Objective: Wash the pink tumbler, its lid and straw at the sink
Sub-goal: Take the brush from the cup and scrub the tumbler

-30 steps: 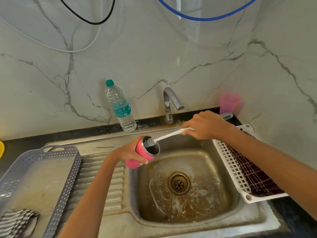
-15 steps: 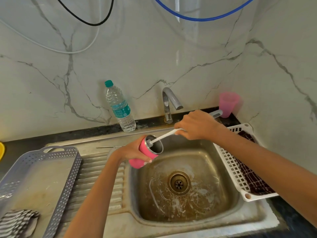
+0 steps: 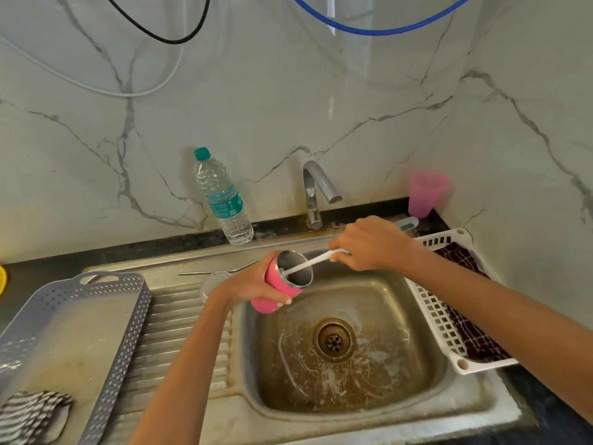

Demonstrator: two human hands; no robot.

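My left hand (image 3: pixel 248 284) grips the pink tumbler (image 3: pixel 279 287) over the left edge of the steel sink (image 3: pixel 426 393), its open steel mouth tilted toward the right. My right hand (image 3: pixel 369 242) holds the white handle of a bottle brush (image 3: pixel 313 261), whose bristle end sits inside the tumbler. A thin metal straw (image 3: pixel 218 272) lies on the sink's back ledge. A clear lid (image 3: pixel 211 281) rests on the ribbed drainboard, partly hidden behind my left wrist.
The tap (image 3: pixel 316 187) stands behind the basin, with no water running. A water bottle (image 3: pixel 223 199) stands to its left, a pink plastic cup (image 3: pixel 425 192) in the right corner. A grey perforated basket (image 3: pixel 106 319) holding a striped cloth (image 3: pixel 29 415) is at left, a white rack (image 3: pixel 439 319) at right.
The brush head has gone from the tumbler's rim to deep inside it. The tumbler's mouth has tipped up a little, and my right hand has moved slightly left.
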